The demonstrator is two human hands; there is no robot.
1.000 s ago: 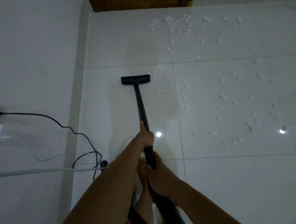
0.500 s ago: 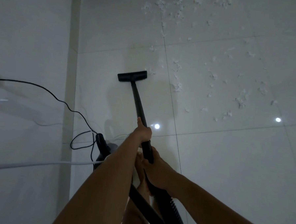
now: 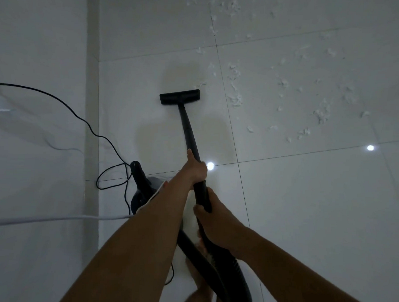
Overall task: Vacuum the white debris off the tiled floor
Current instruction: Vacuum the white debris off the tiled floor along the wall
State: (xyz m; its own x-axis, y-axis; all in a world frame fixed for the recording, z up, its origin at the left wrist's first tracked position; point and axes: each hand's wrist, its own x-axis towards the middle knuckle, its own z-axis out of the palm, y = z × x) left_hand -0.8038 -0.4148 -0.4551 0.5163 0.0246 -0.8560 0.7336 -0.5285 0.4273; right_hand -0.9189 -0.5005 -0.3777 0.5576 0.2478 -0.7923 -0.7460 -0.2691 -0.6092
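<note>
Vacuuming under way, with most of the debris left to lift

The left hand grips the black wand farther down its length, and the right hand is wrapped round it where the hose joins. The floor head sits flat on the tiled floor. The tiles from the head's 6 to 9 o'clock look clean, but white debris is scattered from its 12 to 3 o'clock. The nearest scraps lie just beside its right end and the farthest run up to the top edge of the view. I judge that the larger share remains.
</note>
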